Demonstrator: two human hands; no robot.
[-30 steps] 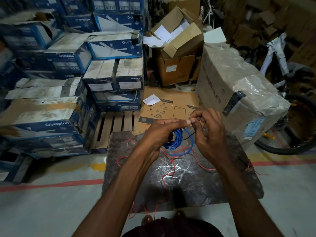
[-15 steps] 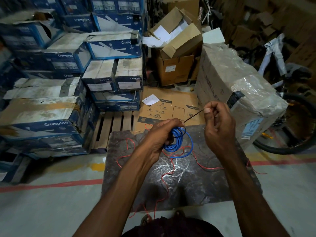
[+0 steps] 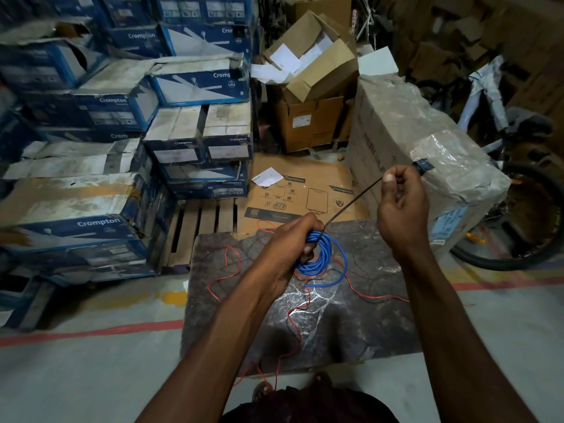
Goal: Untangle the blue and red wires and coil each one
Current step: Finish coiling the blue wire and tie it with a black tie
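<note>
My left hand point(image 3: 293, 242) grips a coil of blue wire point(image 3: 325, 254) above a dark stone slab point(image 3: 351, 328). One loop of the coil hangs wider than the others. A thin dark strand point(image 3: 354, 203) runs taut from the top of the coil up to my right hand point(image 3: 401, 206), which pinches its end between thumb and fingers. The red wire point(image 3: 297, 319) lies loose and uncoiled across the slab, trailing off its near edge and out to the right.
Stacked blue Crompton boxes point(image 3: 91, 190) fill the left. A wooden pallet point(image 3: 201, 233) and flat cardboard point(image 3: 305, 193) lie beyond the slab. A plastic-wrapped carton point(image 3: 421, 138) stands at right, with a bicycle wheel point(image 3: 531, 218) behind it. A red floor line point(image 3: 91, 332) crosses the concrete.
My right hand has drawn away from the left, up and to the right, pulling the thin dark strand taut from the coil. The left hand keeps its grip on the blue coil.
</note>
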